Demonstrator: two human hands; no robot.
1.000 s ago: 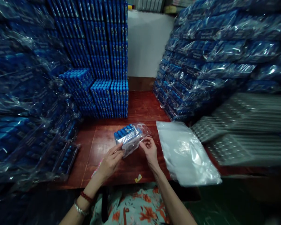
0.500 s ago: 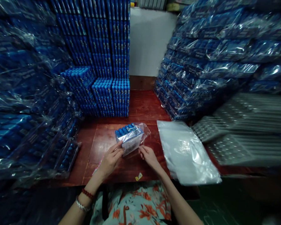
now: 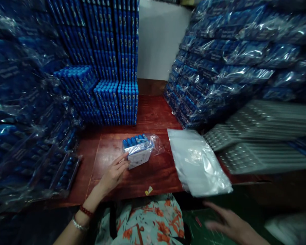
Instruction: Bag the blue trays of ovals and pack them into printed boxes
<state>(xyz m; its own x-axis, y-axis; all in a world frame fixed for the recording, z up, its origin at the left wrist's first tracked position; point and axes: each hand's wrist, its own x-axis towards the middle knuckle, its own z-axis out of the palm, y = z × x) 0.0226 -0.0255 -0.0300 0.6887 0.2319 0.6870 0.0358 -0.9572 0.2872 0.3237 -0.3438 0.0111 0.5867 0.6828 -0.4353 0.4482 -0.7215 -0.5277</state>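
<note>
1. A pack of blue cylinders (image 3: 138, 151) is set on the reddish-brown desk (image 3: 165, 177), its white printed side turned toward the near edge.
2. The pack is touched at its near left corner by the left hand (image 3: 114, 173); it lies just beyond the hand and to its right. The fingertips are laid against the wrapping, but whether a firm grip is kept cannot be told.
3. The row of rounded blue ends is left uncovered by the left hand, and loose clear film (image 3: 157, 144) is spread from the pack's right end.
4. The right hand (image 3: 225, 221) is blurred, with fingers parted and nothing grasped. It is held past the desk's near edge, well apart from the pack, with the clear plastic bags (image 3: 199, 163) nearest to it.
5. A yellow scrap (image 3: 148, 191) is seen near the desk's edge.
6. Stacked blue cylinders (image 3: 117, 103) are ranged behind the pack; grey trays (image 3: 255, 158) are piled beyond the bags.
</note>
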